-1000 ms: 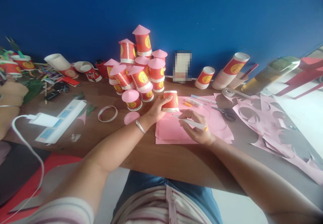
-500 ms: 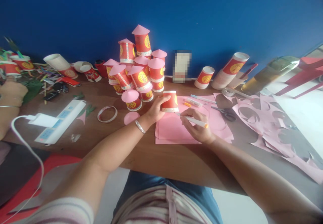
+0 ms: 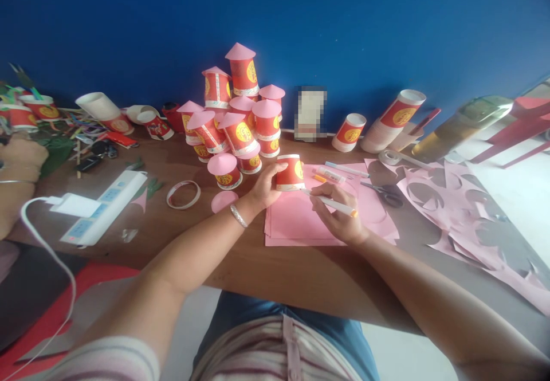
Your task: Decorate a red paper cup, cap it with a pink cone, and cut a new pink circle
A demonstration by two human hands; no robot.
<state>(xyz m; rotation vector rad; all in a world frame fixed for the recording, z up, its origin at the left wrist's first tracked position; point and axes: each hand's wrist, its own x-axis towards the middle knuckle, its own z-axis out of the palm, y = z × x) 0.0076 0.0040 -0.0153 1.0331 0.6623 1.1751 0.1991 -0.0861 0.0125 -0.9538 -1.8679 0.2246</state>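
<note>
My left hand (image 3: 267,186) is closed round the left side of a red paper cup (image 3: 289,173) with a yellow emblem and a pale patterned band at its lower edge. A white marker with an orange end (image 3: 337,205) is pinched in my right hand (image 3: 340,218), its tip at or close to the cup's lower band. Beneath both hands lie sheets of pink paper (image 3: 292,223). To the left of the cup, several red cups with pink cone tops (image 3: 240,132) stand stacked. A pink paper disc (image 3: 224,201) lies near my left wrist.
Scissors (image 3: 387,193), a tape roll (image 3: 388,157) and pink offcuts (image 3: 464,209) lie on the right, with a bottle (image 3: 462,126) behind. A cup (image 3: 349,133) stands at the back. On the left are a power strip (image 3: 105,207) and another person's hand (image 3: 21,157).
The marker and my right hand have shifted very slightly to the right. My left hand keeps its hold on the cup, almost unmoved.
</note>
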